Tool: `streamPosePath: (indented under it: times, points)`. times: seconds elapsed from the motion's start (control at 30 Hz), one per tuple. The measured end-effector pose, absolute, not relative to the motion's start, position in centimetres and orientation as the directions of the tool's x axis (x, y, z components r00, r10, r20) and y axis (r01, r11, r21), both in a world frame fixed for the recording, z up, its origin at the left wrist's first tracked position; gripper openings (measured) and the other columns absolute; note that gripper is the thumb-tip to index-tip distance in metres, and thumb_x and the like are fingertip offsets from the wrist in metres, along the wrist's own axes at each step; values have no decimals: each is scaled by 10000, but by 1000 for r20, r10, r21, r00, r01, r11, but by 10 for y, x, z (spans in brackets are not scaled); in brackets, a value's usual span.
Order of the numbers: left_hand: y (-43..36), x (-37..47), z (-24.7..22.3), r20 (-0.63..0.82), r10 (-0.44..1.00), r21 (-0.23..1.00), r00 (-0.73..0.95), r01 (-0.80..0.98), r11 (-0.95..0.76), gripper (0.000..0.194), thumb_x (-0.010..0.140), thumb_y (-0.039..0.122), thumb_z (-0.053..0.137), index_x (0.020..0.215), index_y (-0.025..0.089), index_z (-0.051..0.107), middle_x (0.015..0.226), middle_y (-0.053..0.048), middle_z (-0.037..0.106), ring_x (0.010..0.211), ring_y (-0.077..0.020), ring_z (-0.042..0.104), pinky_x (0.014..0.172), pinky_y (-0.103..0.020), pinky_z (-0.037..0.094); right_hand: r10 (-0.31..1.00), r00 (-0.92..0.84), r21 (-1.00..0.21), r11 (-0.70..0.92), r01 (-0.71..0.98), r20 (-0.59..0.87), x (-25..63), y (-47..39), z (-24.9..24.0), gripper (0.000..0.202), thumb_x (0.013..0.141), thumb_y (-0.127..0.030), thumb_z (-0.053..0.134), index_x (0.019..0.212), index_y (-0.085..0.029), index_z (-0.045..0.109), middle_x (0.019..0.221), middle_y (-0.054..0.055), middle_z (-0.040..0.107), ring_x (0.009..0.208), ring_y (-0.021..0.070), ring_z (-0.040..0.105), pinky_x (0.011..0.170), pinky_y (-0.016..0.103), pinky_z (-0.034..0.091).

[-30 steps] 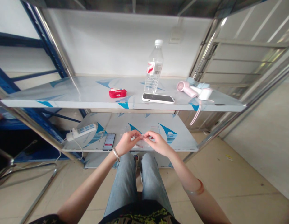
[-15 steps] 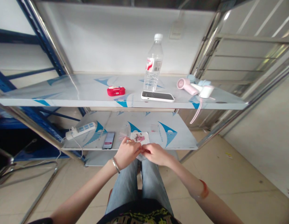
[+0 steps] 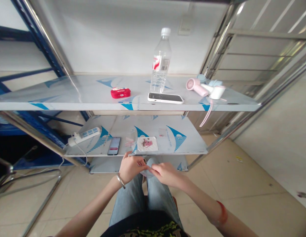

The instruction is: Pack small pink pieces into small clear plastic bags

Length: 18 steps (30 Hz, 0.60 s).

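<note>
The lower shelf (image 3: 194,144) lies beyond both hands. Fingertips pinched together, the left hand (image 3: 130,168) and right hand (image 3: 167,174) hold a clear plastic bag (image 3: 149,174) between them; its contents cannot be told. Just beyond them is a white square sheet (image 3: 154,146), its pink pieces (image 3: 147,143) already out in a cluster. Pink strips (image 3: 129,142) lie beyond the left hand, a small clear packet (image 3: 162,132) beyond the right, apparently unused.

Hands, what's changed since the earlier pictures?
The left hand and right hand drew back toward the body, off the grey lower shelf, uncovering a square white sheet with small pink pieces. They still pinch thin clear plastic. The clear plastic bottle and white-cased phone stayed put.
</note>
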State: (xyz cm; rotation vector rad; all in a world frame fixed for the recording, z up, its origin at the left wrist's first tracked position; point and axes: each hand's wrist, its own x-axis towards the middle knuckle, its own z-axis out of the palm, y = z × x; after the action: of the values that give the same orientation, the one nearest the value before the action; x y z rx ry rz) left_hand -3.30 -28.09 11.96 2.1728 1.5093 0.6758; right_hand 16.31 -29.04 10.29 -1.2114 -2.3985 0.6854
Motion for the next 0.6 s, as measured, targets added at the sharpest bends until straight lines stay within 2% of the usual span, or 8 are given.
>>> streamPosePath:
  times: [0.1,0.23,0.4,0.6]
  points:
    - [-281,-33,114,103,952,598,290,746,-292,266,708,476,718,574,249,681,639,8,712,678,-180,661,1059,-460,287,813,-570,-546,531,648,115,164,-293,95,225,876,-249,532,694,-207,658,592,27,630,503,140,535,501,255,265]
    - [-269,-33,105,88,954,601,286,749,-280,241,674,478,738,580,260,699,641,0,716,682,-181,665,1041,-414,319,829,-533,-617,510,599,168,166,-279,85,162,819,-221,579,673,-219,647,575,9,610,515,135,539,503,237,305]
    - [-245,-28,90,58,954,575,295,771,-274,177,729,416,668,630,287,739,690,-11,735,742,-195,672,996,-374,357,842,-513,-668,479,570,167,175,-253,67,191,804,-191,590,619,-219,630,582,7,625,540,147,552,528,236,341]
    - [-221,-10,62,-56,962,530,267,824,-198,142,752,352,642,710,263,745,755,-29,743,810,-209,675,875,-337,413,900,-393,-797,375,473,190,189,-232,24,262,815,-293,609,572,-196,622,517,-11,587,477,141,503,490,230,317]
